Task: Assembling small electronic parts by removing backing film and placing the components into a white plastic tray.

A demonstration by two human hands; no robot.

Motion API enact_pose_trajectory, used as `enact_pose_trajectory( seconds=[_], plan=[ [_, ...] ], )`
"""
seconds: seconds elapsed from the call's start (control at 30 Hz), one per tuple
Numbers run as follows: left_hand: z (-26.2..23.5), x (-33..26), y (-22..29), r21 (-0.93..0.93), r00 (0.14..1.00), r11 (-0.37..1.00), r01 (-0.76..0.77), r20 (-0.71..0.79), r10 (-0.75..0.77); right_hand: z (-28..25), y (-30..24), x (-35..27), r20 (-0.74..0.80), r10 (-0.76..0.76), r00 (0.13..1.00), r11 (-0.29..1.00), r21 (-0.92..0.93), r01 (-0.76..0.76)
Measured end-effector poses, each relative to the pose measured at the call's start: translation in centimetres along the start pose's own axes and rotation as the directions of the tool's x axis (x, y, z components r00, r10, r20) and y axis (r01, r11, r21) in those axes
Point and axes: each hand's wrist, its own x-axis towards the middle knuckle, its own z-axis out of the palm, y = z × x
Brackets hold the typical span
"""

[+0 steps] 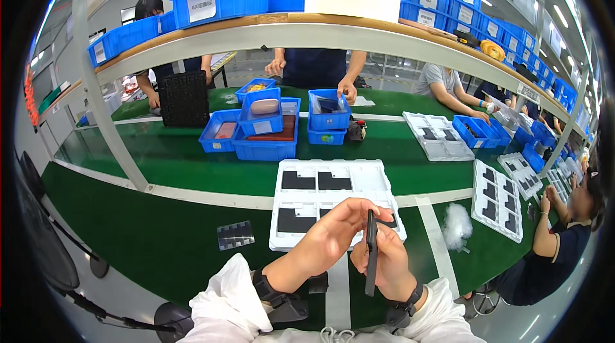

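Observation:
Between my hands, in front of my chest, stands a thin black flat slab (pixel 371 260), nearly upright and seen almost edge-on; its broad faces are hidden. My right hand (pixel 392 265) is closed round its lower part from the right. My left hand (pixel 333 231) reaches across from the left, its fingertips closed on the slab's upper end. Just beyond my hands lies a white moulded tray (pixel 368 179). Its compartments hold several black notched flat pieces (pixel 298 180), and my left hand covers part of the front row.
Left of the tray lies a small glossy dark sheet (pixel 235 235); at its right are crumpled clear plastic (pixel 457 226) and another white tray (pixel 479 205). Blue bins (pixel 266 149) stand beyond a low rail. A shelf (pixel 410 34) spans overhead. Co-workers sit opposite and to the right.

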Motion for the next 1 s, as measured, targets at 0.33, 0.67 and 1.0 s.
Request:
enact_pose_trajectory(
  seconds=[0.33, 0.67, 1.0],
  plan=[
    [1.9, -1.0, 2.2, 0.574, 0.987, 0.817, -0.05, 0.153, -0.047, 1.5, -0.2, 0.7, -0.105, -0.084, 0.991, 0.984, -0.166, 0.066],
    [1.7, -0.6, 4.5, 0.704, 0.982, 0.705, -0.086, 0.181, -0.06, 4.6, -7.5, 1.9, 0.554, -0.365, 0.748, -0.288, -0.831, 0.475],
    [1.9, -0.7, 4.6, 0.716, 0.976, 0.691, -0.103, 0.208, -0.07, 5.1, -7.2, 2.0, 0.543, -0.377, 0.75, -0.305, -0.837, 0.453]
  ],
)
